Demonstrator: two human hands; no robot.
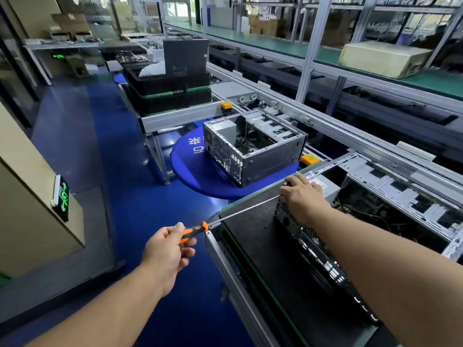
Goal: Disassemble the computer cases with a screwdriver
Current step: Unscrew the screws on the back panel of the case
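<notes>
Blue floor (pixel 105 151) beside conveyor edge (pixel 240 291); screwdriver (pixel 225 217) in left hand (pixel 167 254).

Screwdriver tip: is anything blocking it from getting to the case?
Nothing visible blocks it. The left hand grips the screwdriver, whose shaft runs over the mat to the case. The right hand on the case's corner hides the tip.

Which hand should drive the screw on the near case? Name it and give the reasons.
Left. The left hand already grips the orange-handled screwdriver, its shaft aimed at the near case rear corner. The right hand rests on that corner, steadying it.
</notes>
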